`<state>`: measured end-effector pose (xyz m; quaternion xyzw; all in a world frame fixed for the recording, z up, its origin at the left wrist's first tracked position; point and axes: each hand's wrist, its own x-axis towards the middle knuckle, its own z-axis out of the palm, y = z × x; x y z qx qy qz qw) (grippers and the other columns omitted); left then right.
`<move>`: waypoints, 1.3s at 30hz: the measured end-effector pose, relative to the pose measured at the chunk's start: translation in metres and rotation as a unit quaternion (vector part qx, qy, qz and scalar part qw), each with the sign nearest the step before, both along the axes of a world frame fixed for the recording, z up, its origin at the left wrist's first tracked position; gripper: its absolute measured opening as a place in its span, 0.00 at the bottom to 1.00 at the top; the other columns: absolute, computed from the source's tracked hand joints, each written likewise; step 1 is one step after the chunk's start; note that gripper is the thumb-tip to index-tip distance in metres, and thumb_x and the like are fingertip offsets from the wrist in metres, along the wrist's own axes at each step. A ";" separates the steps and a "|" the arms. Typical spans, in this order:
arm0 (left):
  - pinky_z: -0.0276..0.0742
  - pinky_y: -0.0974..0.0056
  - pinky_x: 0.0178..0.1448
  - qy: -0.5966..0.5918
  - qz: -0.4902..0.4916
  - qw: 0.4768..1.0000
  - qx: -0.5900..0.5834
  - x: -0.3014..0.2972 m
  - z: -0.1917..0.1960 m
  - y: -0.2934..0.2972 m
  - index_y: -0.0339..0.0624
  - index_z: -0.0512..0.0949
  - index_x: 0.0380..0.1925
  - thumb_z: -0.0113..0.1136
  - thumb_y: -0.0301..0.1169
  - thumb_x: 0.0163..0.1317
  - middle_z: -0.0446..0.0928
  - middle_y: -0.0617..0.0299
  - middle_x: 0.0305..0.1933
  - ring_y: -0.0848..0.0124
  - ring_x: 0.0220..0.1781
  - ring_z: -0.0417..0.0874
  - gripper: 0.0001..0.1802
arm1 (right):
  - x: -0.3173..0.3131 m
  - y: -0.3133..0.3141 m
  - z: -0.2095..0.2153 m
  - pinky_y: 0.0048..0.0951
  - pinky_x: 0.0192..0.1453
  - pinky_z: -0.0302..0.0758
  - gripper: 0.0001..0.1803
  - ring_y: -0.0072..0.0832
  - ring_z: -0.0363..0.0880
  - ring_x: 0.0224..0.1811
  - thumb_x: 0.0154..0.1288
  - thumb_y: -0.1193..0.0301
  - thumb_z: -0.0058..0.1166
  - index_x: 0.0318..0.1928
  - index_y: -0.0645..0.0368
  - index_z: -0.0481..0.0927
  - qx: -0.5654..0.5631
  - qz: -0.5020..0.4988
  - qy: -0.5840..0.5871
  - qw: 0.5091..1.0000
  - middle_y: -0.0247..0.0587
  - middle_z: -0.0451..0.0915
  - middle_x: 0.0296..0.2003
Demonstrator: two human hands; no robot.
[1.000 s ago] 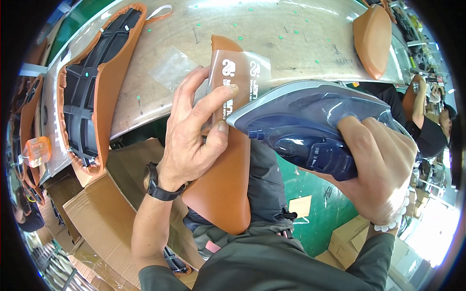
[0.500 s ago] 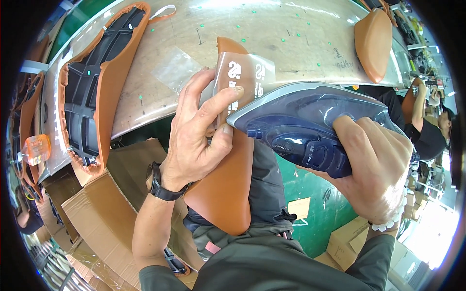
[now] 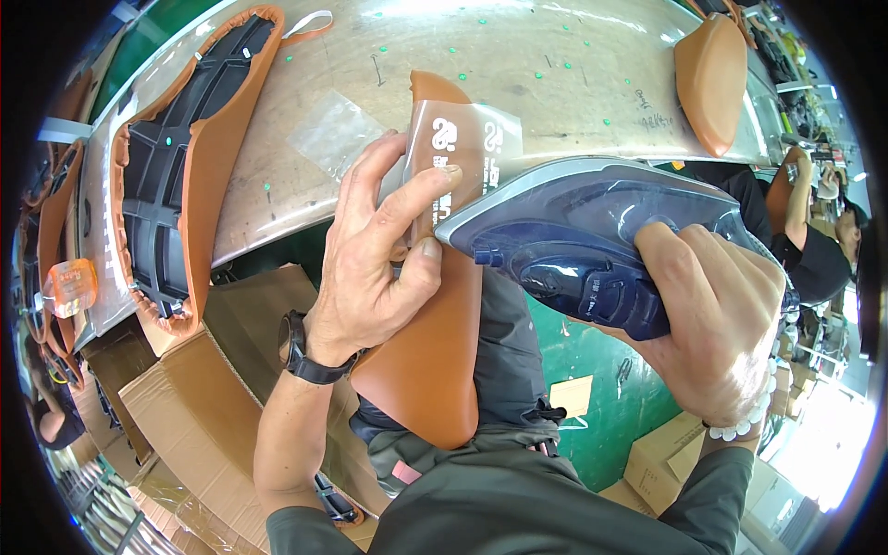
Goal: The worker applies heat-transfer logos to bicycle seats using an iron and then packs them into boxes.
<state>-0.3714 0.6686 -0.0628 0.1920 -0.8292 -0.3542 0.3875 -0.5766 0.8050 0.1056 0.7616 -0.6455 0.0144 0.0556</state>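
My left hand (image 3: 375, 254) grips a tan leather seat (image 3: 427, 370) that leans from my lap up onto the bench edge. Its thumb and forefinger pin a clear film with white markings (image 3: 467, 143) against the seat's narrow end. My right hand (image 3: 717, 319) is closed around the handle of a dark blue steam iron (image 3: 583, 231). The iron's pointed tip touches the film's lower edge, right beside my left fingertips.
A grey workbench (image 3: 555, 65) runs across the top. An upturned seat with a black frame (image 3: 171, 185) lies at its left, another tan seat (image 3: 712, 79) at the right, a clear film scrap (image 3: 335, 134) between. Cardboard boxes (image 3: 185, 407) stand below; another person (image 3: 819, 240) works at right.
The iron's tip has slid left and up along the seat toward the film. My left fingers have shifted slightly on the film, thumb now closer to the iron's tip.
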 end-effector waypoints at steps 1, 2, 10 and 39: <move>0.64 0.43 0.71 0.000 -0.001 1.000 0.001 0.000 0.000 0.000 0.47 0.76 0.60 0.55 0.26 0.49 0.64 0.39 0.68 0.39 0.68 0.67 0.32 | 0.000 0.000 0.000 0.33 0.24 0.66 0.36 0.34 0.72 0.19 0.43 0.45 0.72 0.38 0.64 0.77 -0.002 0.001 0.009 1.000 0.38 0.70 0.20; 0.64 0.43 0.71 -0.003 0.000 1.000 0.000 0.000 -0.001 0.000 0.47 0.76 0.60 0.55 0.26 0.49 0.64 0.39 0.68 0.39 0.68 0.67 0.32 | 0.000 0.000 -0.001 0.33 0.24 0.66 0.35 0.34 0.72 0.19 0.43 0.45 0.72 0.38 0.64 0.77 -0.005 0.002 0.011 1.000 0.38 0.70 0.20; 0.64 0.44 0.71 -0.004 -0.002 1.000 0.008 0.000 0.000 0.000 0.47 0.76 0.60 0.55 0.27 0.51 0.64 0.39 0.68 0.40 0.68 0.68 0.31 | -0.003 0.005 0.000 0.33 0.27 0.69 0.34 0.34 0.74 0.21 0.39 0.50 0.77 0.39 0.63 0.77 -0.008 -0.023 0.008 1.000 0.38 0.72 0.22; 0.82 0.55 0.56 -0.029 -0.006 0.950 -0.310 0.037 0.094 0.060 0.58 0.81 0.42 0.69 0.26 0.56 0.77 0.71 0.34 0.66 0.45 0.84 0.15 | -0.058 0.012 -0.041 0.21 0.43 0.80 0.29 0.16 0.82 0.35 0.39 0.68 0.84 0.42 0.66 0.83 -0.237 -0.264 -0.372 0.858 0.33 0.86 0.33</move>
